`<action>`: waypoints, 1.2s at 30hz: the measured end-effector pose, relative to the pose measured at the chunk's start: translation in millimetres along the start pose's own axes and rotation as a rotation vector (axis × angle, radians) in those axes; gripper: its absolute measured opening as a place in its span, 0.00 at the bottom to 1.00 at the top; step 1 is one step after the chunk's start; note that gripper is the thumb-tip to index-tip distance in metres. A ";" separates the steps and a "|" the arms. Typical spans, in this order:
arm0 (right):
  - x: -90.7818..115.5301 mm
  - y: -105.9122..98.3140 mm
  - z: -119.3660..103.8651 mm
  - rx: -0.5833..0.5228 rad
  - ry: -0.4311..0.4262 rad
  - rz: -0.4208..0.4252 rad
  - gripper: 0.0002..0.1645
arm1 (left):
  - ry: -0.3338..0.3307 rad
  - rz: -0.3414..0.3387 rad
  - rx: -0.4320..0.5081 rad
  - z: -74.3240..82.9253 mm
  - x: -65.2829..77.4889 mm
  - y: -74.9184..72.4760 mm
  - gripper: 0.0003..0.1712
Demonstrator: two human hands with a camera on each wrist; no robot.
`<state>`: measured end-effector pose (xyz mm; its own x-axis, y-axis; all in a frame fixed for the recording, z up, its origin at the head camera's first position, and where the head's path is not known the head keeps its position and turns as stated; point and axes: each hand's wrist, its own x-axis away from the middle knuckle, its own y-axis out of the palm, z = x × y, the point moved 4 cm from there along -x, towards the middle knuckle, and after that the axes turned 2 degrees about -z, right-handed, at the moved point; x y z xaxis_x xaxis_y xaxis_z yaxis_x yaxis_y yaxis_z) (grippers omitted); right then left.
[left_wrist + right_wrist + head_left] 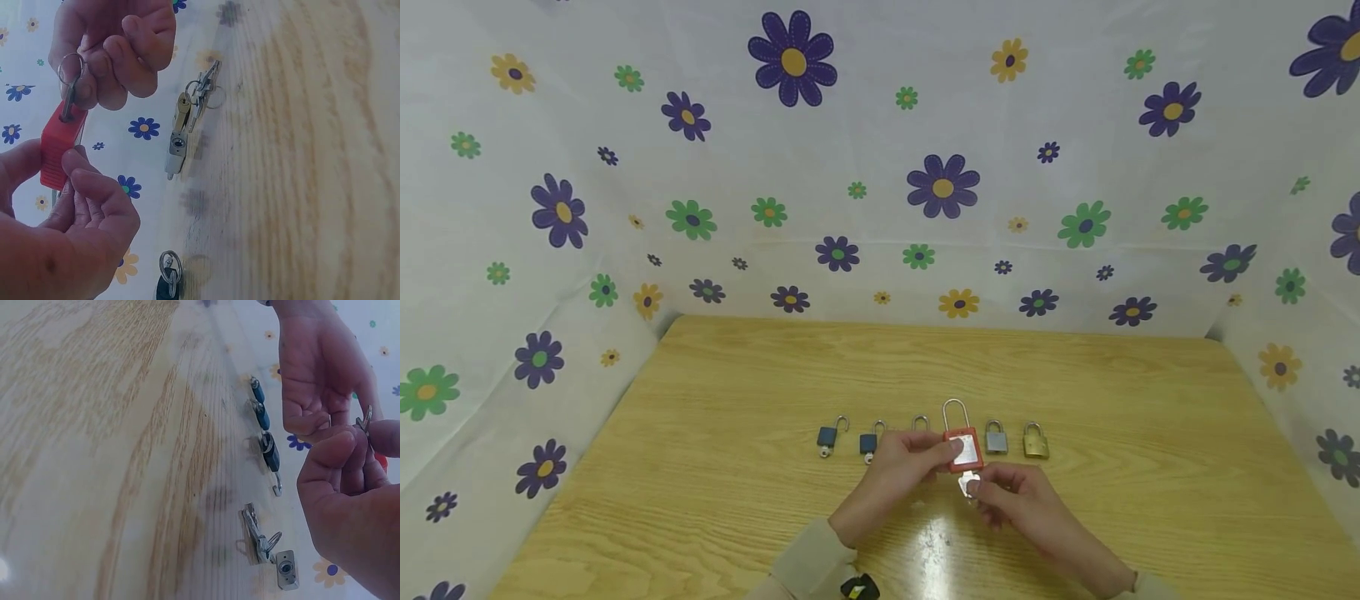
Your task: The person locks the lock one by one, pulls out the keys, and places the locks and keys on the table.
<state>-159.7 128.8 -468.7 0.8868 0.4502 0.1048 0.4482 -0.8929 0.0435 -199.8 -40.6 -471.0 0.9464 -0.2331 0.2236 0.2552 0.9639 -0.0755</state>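
Observation:
A red padlock (976, 460) with a tall thin metal shackle and a pale label is held up over the table, shackle pointing away. My left hand (897, 468) grips its body, thumb across the label; the left wrist view shows the fingers along its side. From the keyhole end a key (70, 94) on a small ring sticks out. My right hand (1021, 498) pinches this key between thumb and fingers. In the right wrist view the right fingers mostly cover the key, while the ring (368, 415) shows above them.
Beyond the hands, padlocks stand in a row on the wooden table (737, 375): two blue ones (827, 437) at left, a dark one (270, 453) partly behind my left hand, then a silver one (996, 442) and a brass one (1036, 447). Loose keys (255, 537) lie near the silver padlock.

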 end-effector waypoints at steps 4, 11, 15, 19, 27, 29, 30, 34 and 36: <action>0.4 0.8 -0.7 -0.018 -0.009 0.013 0.19 | 0.011 -0.010 0.002 0.4 -0.2 0.1 0.20; -0.7 0.5 -1.4 -0.055 0.005 0.031 0.14 | 0.015 -0.010 0.050 0.4 -1.0 1.3 0.19; -1.2 0.1 -1.3 -0.074 0.023 0.051 0.09 | 0.006 0.006 0.076 -0.2 -1.4 2.0 0.17; -1.6 0.6 -0.2 -0.102 0.034 0.073 0.08 | -0.011 0.023 0.094 -0.9 -1.3 3.0 0.17; -2.2 -0.3 3.5 -0.111 0.086 0.166 0.07 | -0.027 0.035 0.108 9.7 8.6 6.0 0.19; -2.1 -0.8 4.1 -0.110 0.100 0.188 0.07 | -0.032 0.041 0.126 2.2 4.4 6.8 0.19; -2.1 -0.7 3.8 -0.106 0.102 0.197 0.07 | -0.033 0.043 0.137 -2.6 1.8 7.3 0.20; -2.1 0.8 2.6 -0.094 0.093 0.236 0.08 | -0.034 0.054 0.176 -1.2 4.6 9.2 0.21; -2.2 2.3 1.6 -0.086 0.075 0.248 0.09 | -0.037 0.059 0.206 -1.2 5.2 9.9 0.21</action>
<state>-160.5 125.8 -470.4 0.9559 0.2185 0.1964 0.2040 -0.9747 0.0914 -192.1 -32.5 -471.8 0.9496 -0.1743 0.2607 0.1501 0.9825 0.1099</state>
